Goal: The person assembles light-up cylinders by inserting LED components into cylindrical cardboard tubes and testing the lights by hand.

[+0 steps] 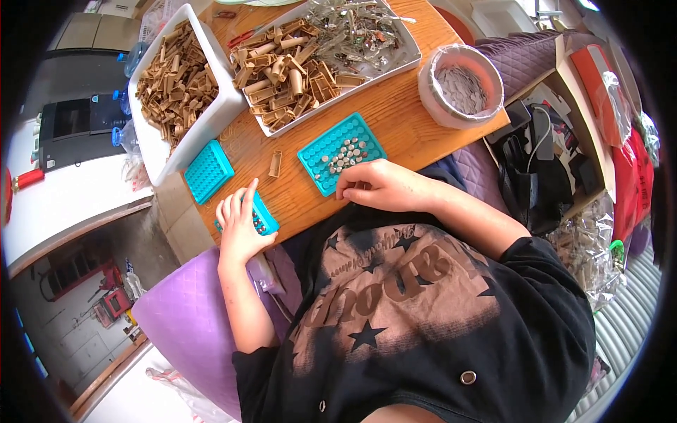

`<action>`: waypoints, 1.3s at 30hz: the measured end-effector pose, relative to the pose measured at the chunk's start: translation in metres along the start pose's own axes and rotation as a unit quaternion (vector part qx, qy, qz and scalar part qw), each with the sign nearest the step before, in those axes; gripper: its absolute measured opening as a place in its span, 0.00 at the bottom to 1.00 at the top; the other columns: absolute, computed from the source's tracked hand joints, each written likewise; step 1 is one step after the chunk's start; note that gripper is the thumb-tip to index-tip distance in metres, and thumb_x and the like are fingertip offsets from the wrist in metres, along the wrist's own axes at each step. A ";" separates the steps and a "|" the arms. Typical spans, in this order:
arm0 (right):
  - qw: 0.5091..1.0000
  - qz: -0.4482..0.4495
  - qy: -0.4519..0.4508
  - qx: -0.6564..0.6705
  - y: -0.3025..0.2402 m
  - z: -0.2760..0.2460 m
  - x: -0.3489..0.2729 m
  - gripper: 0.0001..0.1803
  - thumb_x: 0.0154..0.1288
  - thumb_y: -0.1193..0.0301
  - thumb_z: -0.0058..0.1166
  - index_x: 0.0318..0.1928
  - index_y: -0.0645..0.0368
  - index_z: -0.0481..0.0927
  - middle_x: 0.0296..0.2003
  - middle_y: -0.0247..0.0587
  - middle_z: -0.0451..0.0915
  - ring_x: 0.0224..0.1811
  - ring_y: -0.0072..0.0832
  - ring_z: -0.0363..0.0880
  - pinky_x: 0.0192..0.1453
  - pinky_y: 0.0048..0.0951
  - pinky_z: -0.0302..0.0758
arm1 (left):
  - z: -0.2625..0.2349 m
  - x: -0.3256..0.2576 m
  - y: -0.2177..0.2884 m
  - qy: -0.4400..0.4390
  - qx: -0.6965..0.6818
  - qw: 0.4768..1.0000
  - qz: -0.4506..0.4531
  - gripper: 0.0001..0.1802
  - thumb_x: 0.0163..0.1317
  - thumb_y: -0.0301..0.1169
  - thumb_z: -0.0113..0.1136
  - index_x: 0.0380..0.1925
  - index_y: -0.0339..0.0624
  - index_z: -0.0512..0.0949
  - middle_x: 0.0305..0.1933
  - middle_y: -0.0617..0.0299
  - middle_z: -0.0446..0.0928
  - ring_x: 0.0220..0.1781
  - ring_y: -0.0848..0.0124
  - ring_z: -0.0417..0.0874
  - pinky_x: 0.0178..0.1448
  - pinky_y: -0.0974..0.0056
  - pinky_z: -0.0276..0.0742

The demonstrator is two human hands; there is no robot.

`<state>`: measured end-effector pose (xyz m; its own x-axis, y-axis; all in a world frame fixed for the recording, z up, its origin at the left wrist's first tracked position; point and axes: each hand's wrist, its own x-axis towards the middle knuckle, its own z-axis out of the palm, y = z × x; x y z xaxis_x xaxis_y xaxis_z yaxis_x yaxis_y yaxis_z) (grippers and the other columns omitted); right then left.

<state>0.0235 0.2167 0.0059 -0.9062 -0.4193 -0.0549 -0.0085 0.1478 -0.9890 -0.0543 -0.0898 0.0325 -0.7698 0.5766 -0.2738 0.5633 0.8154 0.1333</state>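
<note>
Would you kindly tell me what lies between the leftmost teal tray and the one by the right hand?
In the head view, one tan piece lies on the table between them.

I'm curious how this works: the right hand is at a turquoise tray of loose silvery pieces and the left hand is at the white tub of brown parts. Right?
Not quite. The head view shows the left hand at another turquoise tray, not at the white tub of brown parts. The right hand is at the tray of loose silvery pieces.
</note>
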 end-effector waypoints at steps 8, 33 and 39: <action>1.000 0.004 0.003 -0.009 0.004 0.001 0.001 0.08 0.64 0.73 0.50 0.41 0.60 0.78 0.32 0.40 0.80 0.36 0.28 0.79 0.42 0.28 0.75 | 0.001 0.000 -0.003 0.023 -0.012 1.000 0.011 0.60 0.29 0.34 0.74 0.68 0.55 0.54 0.58 0.56 0.66 0.64 0.57 0.63 0.72 0.48 0.46; 0.999 0.012 -0.009 -0.039 0.002 0.014 0.006 0.08 0.61 0.72 0.50 0.37 0.62 0.79 0.31 0.45 0.81 0.35 0.36 0.81 0.40 0.32 0.76 | 0.004 -0.016 -0.031 -0.005 -0.032 0.998 -0.047 0.65 0.26 0.35 0.77 0.69 0.54 0.50 0.62 0.55 0.63 0.66 0.56 0.62 0.74 0.47 0.45; 0.999 0.018 -0.012 -0.050 0.002 0.016 0.007 0.08 0.61 0.72 0.51 0.37 0.62 0.78 0.31 0.46 0.81 0.35 0.37 0.81 0.41 0.32 0.76 | 0.009 -0.018 -0.035 0.015 -0.049 0.998 -0.022 0.61 0.28 0.33 0.74 0.68 0.48 0.52 0.62 0.53 0.64 0.66 0.55 0.63 0.73 0.51 0.49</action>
<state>0.0240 0.1999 0.0014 -0.8965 -0.4330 -0.0935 -0.0206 0.2516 -0.9676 -0.0572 -0.1289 0.0246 -0.8031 0.5397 -0.2526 0.4975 0.8406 0.2141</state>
